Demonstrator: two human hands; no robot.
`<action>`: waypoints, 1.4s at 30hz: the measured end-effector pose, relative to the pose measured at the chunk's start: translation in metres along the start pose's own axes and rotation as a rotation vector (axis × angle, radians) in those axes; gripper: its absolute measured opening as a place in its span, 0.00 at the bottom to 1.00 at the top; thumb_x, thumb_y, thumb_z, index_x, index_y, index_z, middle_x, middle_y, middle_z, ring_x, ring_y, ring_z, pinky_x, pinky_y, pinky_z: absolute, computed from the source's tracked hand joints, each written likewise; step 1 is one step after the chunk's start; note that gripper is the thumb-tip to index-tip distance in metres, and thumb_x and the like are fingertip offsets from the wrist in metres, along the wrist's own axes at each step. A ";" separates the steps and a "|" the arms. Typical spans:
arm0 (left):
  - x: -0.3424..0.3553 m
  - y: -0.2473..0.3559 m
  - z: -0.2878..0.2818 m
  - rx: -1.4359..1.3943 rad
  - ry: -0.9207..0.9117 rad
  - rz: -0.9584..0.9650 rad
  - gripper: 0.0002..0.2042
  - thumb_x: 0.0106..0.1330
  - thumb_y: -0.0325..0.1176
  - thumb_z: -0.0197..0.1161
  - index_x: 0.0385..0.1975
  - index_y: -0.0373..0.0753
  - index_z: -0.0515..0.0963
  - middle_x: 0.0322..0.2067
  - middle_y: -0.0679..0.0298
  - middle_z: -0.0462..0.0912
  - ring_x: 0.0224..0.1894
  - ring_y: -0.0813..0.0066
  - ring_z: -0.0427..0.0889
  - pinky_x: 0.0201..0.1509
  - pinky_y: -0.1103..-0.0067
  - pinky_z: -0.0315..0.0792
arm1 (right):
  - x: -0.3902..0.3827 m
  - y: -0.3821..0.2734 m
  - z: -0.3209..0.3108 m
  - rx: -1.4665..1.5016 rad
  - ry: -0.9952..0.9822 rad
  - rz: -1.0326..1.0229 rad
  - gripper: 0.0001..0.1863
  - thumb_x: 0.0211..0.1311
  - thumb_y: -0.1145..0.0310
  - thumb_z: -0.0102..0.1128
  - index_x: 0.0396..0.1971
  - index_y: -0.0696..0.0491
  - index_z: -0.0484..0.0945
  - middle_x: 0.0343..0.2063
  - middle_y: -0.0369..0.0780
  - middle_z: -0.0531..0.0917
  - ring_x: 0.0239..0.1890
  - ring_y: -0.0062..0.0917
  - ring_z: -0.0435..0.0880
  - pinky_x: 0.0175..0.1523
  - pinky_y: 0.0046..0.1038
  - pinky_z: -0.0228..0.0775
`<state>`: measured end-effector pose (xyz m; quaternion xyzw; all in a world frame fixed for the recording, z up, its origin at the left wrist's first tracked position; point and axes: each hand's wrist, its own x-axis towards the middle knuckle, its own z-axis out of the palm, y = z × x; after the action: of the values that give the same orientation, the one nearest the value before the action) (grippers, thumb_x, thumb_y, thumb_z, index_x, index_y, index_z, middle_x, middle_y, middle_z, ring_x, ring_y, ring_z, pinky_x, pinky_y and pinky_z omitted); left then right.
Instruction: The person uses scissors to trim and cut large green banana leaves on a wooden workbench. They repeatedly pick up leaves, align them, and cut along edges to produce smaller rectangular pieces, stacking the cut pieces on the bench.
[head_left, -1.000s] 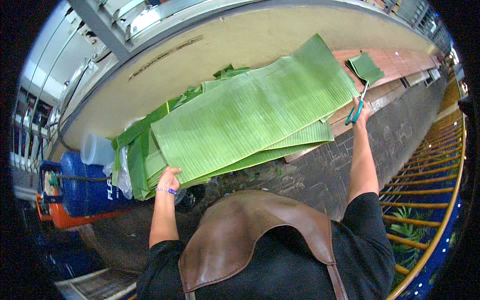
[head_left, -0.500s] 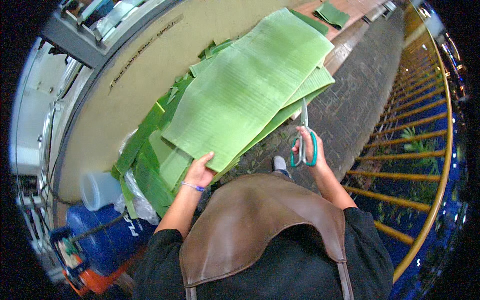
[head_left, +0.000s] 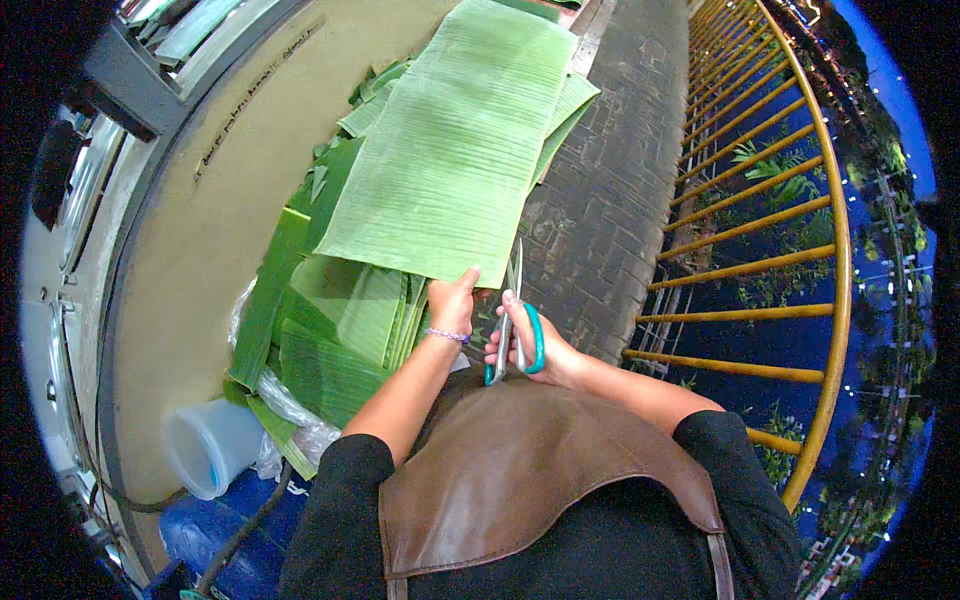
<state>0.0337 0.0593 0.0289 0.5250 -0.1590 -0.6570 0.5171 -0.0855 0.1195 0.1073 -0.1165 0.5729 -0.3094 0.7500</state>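
Note:
My left hand (head_left: pixel 455 303) pinches the near edge of a large pale-green banana leaf piece (head_left: pixel 450 150), close to its right corner. That leaf lies on a pile of other banana leaves (head_left: pixel 330 340), some darker and folded. My right hand (head_left: pixel 530 345) holds scissors (head_left: pixel 532 338) with teal-rimmed handles. The blades point away from me, just right of the leaf's near corner, and look only slightly apart. Whether they touch the leaf I cannot tell.
To the left stand a clear plastic tub (head_left: pixel 205 450) and a blue tank (head_left: pixel 225 525) with a hose. Crumpled clear plastic (head_left: pixel 290 405) lies by the pile. A beige wall (head_left: pixel 220 220) runs along the left, a yellow railing (head_left: pixel 840 260) along the right, with a paved walkway (head_left: pixel 610 170) between.
My right hand has brought the scissors leftward and nearer to me, beside the leaf's corner. My left hand has moved right with the leaf edge, and the leaf has turned more upright in view.

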 end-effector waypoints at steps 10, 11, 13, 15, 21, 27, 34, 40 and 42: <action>-0.007 -0.009 0.010 0.142 0.032 0.160 0.11 0.58 0.23 0.63 0.39 0.27 0.77 0.36 0.57 0.82 0.32 0.69 0.81 0.33 0.74 0.77 | -0.003 0.033 0.016 -0.018 -0.040 -0.088 0.27 0.62 0.38 0.49 0.42 0.49 0.63 0.24 0.37 0.73 0.25 0.26 0.76 0.30 0.31 0.73; -0.007 -0.012 0.010 0.104 0.020 0.184 0.09 0.59 0.23 0.62 0.39 0.28 0.78 0.35 0.58 0.82 0.31 0.70 0.82 0.29 0.75 0.79 | -0.002 0.034 0.015 -0.027 -0.018 -0.086 0.27 0.62 0.38 0.49 0.41 0.48 0.63 0.24 0.37 0.73 0.25 0.26 0.75 0.30 0.31 0.73; -0.005 -0.014 0.008 0.091 0.009 0.116 0.09 0.59 0.22 0.62 0.39 0.29 0.78 0.35 0.57 0.82 0.30 0.69 0.83 0.28 0.74 0.79 | 0.002 0.036 0.013 -0.017 -0.011 -0.091 0.27 0.62 0.38 0.49 0.41 0.48 0.64 0.24 0.36 0.72 0.25 0.26 0.75 0.31 0.31 0.74; -0.006 -0.015 0.009 0.079 0.028 0.053 0.09 0.59 0.22 0.62 0.39 0.29 0.78 0.35 0.57 0.82 0.30 0.69 0.83 0.28 0.74 0.80 | 0.005 0.037 0.012 -0.011 0.009 -0.082 0.27 0.61 0.38 0.50 0.41 0.48 0.63 0.24 0.37 0.72 0.25 0.26 0.75 0.31 0.32 0.74; -0.012 -0.015 0.010 0.113 0.021 0.048 0.10 0.58 0.22 0.64 0.38 0.28 0.78 0.36 0.57 0.82 0.31 0.69 0.82 0.36 0.74 0.76 | 0.005 0.043 0.008 -0.035 0.048 -0.083 0.29 0.59 0.37 0.52 0.44 0.48 0.63 0.24 0.37 0.72 0.23 0.25 0.75 0.28 0.32 0.75; -0.016 -0.022 0.011 0.121 0.008 0.092 0.07 0.58 0.24 0.64 0.34 0.27 0.79 0.33 0.58 0.83 0.29 0.70 0.81 0.32 0.75 0.77 | -0.004 0.046 0.006 -0.063 0.084 -0.114 0.30 0.59 0.36 0.52 0.44 0.48 0.63 0.22 0.36 0.71 0.19 0.22 0.73 0.23 0.28 0.74; -0.014 -0.029 0.011 0.168 0.027 0.066 0.06 0.57 0.26 0.65 0.31 0.30 0.79 0.28 0.59 0.82 0.23 0.72 0.78 0.21 0.78 0.71 | -0.010 0.050 0.005 -0.087 0.113 -0.179 0.29 0.60 0.37 0.52 0.41 0.49 0.63 0.21 0.36 0.70 0.18 0.22 0.73 0.22 0.29 0.75; -0.012 -0.024 0.007 0.201 0.015 0.005 0.07 0.57 0.29 0.67 0.27 0.31 0.79 0.24 0.61 0.80 0.20 0.74 0.75 0.20 0.78 0.68 | 0.000 0.038 0.003 0.047 0.070 -0.131 0.26 0.61 0.39 0.52 0.39 0.49 0.63 0.21 0.37 0.69 0.17 0.26 0.72 0.22 0.34 0.76; -0.017 -0.022 0.009 0.181 0.032 -0.033 0.08 0.57 0.30 0.67 0.27 0.31 0.78 0.23 0.62 0.80 0.20 0.75 0.75 0.21 0.78 0.68 | 0.008 0.031 0.004 0.088 0.119 -0.105 0.25 0.62 0.40 0.52 0.38 0.49 0.64 0.21 0.39 0.70 0.18 0.28 0.72 0.23 0.37 0.76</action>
<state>0.0134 0.0799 0.0247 0.5829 -0.2007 -0.6398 0.4589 -0.0701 0.1383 0.0861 -0.0945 0.5955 -0.3796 0.7017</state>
